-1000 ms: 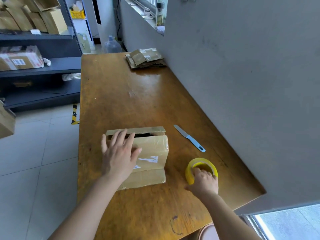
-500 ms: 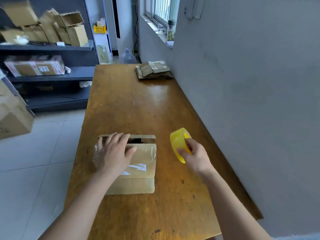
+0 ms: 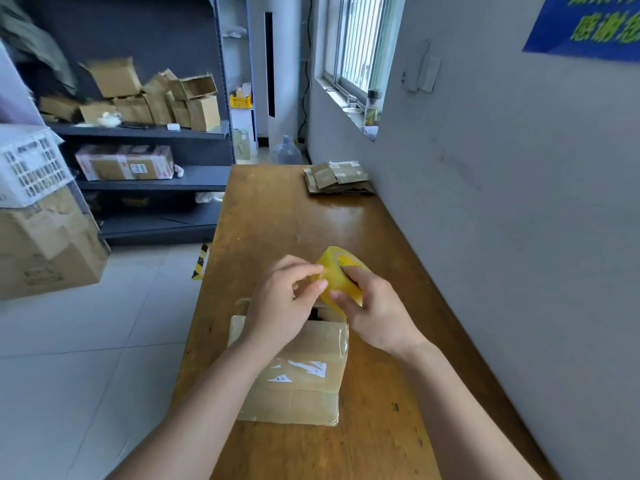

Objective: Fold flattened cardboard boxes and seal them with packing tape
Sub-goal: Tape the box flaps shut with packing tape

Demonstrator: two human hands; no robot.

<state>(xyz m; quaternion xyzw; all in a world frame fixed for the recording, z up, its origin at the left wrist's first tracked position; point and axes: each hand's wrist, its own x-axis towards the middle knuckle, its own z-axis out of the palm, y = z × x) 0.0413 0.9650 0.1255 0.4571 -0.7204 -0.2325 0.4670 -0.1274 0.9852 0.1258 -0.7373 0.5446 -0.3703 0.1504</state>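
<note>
Head view. The right hand (image 3: 377, 317) grips the tape roll (image 3: 337, 275), a yellow-tinted roll held on edge above the table (image 3: 277, 220). The thumb lies on the roll's near face and the fingers are curled into its core. The left hand (image 3: 284, 303) meets the roll from the left, with thumb and forefinger brought together in a pinch on the outer band and the remaining fingers curled beneath. Whether a loose end of tape lies between those fingertips cannot be determined. The cardboard box (image 3: 304, 372) lies on the near part of the table, directly below both hands. Its top flaps are folded over, with a dark gap showing along the far edge, and glossy tape and torn white label scraps are on its upper face. Contact between the left wrist and the box cannot be confirmed. A stack of flattened boxes (image 3: 337, 178) rests at the table's far right corner, against the grey wall. Dark shelving (image 3: 156, 133) at far left carries assorted opened cartons. A white crate (image 3: 31, 164) sits on a large carton at the left edge. A window (image 3: 356, 46) is set in the right wall.
</note>
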